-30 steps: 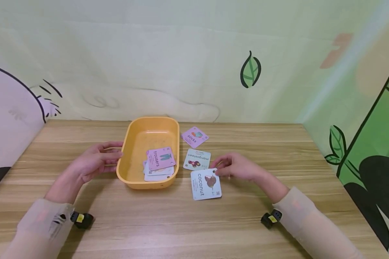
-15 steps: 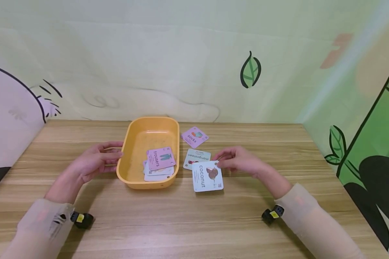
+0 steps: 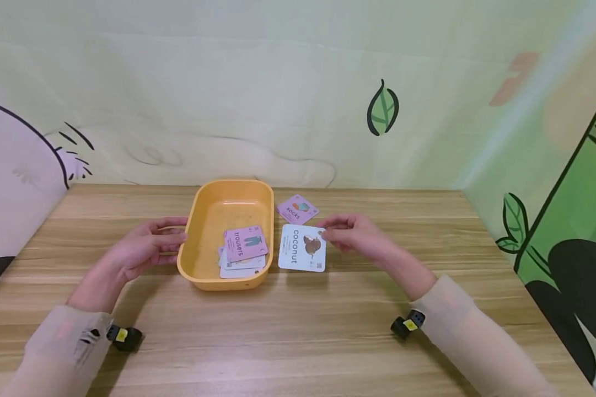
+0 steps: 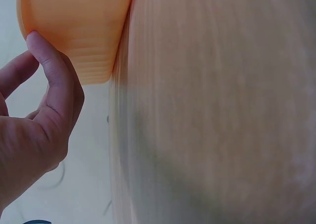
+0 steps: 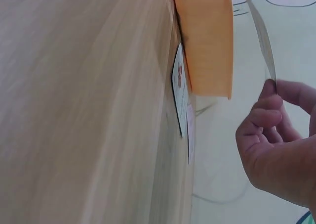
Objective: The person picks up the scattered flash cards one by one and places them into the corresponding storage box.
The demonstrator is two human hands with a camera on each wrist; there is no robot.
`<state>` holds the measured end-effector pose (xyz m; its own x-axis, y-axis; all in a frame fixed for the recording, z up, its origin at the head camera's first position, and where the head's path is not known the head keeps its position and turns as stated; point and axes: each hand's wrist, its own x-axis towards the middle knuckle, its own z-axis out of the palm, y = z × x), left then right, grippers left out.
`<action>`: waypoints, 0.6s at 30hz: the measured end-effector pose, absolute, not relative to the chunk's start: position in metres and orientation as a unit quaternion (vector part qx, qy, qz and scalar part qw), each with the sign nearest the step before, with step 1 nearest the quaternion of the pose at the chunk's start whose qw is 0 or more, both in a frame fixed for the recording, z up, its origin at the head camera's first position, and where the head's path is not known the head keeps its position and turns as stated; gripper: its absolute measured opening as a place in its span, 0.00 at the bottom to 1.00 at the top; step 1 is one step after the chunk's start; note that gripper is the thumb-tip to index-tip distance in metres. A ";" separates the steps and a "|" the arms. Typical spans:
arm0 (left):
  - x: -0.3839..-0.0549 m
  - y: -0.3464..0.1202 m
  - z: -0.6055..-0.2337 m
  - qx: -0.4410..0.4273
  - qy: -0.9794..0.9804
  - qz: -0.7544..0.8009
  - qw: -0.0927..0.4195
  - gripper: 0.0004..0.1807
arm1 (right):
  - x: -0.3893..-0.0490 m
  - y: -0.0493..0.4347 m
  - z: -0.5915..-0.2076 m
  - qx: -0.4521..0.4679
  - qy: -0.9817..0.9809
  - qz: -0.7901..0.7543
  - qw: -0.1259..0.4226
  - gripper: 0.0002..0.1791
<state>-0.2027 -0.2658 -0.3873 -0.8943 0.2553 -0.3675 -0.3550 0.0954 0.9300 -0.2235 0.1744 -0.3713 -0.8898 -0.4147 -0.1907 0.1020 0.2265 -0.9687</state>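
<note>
The right hand (image 3: 352,234) pinches the coconut card (image 3: 293,256) by its upper right corner. In the right wrist view this flashcard (image 5: 262,38) shows edge-on, raised well above the table. Beneath it lies the mangosteen card (image 5: 179,90), hidden from the head view. Against the left side of the yellow plastic basin (image 3: 208,237) rests the left hand (image 3: 146,245), its fingertips touching the outer wall near the rim in the left wrist view. Inside the basin, a pink trousers card (image 3: 238,251) tops a small pile of white cards (image 3: 239,272).
A pink socks card (image 3: 298,209) lies just right of the basin, towards the back. The wooden table (image 3: 288,342) ends at a printed cloth wall (image 3: 298,99). A small black camera sits at each wrist.
The right hand has lifted the coconut card off the table and carried it back and left, over the mangosteen card. The left hand and basin have stayed put.
</note>
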 end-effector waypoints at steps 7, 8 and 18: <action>-0.202 -0.266 -0.386 -0.039 0.703 0.673 0.226 0.39 | -0.229 0.155 -0.369 -0.080 0.749 -0.638 0.160 0.17; -0.202 -0.266 -0.386 -0.039 0.703 0.673 0.226 0.39 | -0.230 0.152 -0.370 -0.076 0.747 -0.642 0.155 0.17; -0.202 -0.266 -0.387 -0.035 0.702 0.674 0.227 0.39 | -0.238 0.124 -0.369 -0.063 0.742 -0.656 0.123 0.17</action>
